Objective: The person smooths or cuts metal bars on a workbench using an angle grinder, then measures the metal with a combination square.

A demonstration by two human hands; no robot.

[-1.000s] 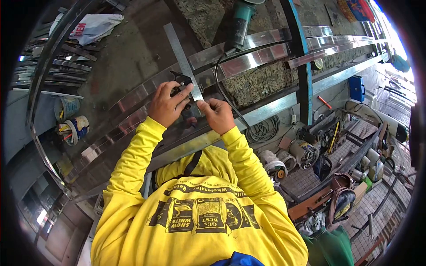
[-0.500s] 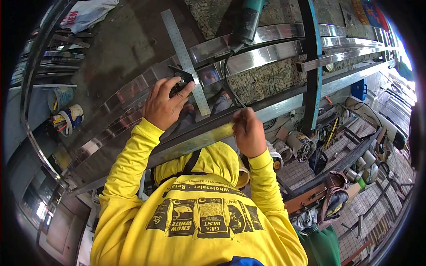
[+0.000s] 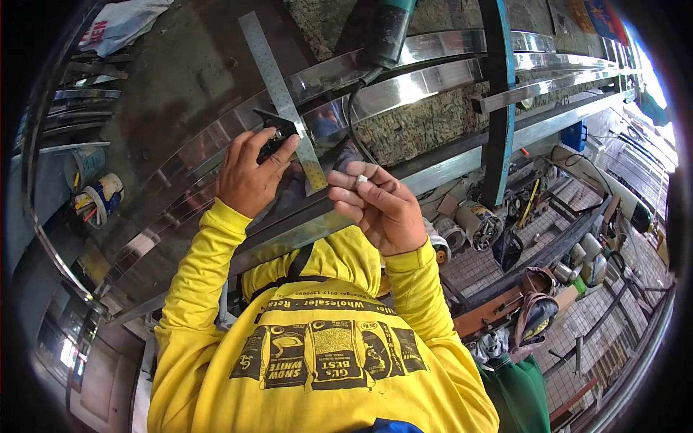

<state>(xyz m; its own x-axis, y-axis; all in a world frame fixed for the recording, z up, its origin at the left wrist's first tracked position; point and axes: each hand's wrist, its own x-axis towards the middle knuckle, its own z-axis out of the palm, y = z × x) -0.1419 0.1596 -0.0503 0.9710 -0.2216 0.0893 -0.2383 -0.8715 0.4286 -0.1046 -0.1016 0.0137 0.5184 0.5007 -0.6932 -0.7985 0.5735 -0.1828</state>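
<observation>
My left hand is closed on the dark head of a combination square, thumb and forefinger pinching it. The square's steel ruler blade slants across the shiny metal bars, its near end close to my right hand. My right hand is turned palm up. A small white piece, like a stub of chalk, is pinched between its thumb and fingers. Polished metal strips run beneath the ruler, and a long square metal tube lies nearer my body.
A power tool with a green and black body lies beyond the strips, its cord trailing toward me. A dark upright beam crosses the bars on the right. Buckets and tools crowd the floor at right; another bucket stands at left.
My right hand has moved left and turned palm up, bringing the white piece into sight. The left hand stays on the square while the whole view has shifted slightly.
</observation>
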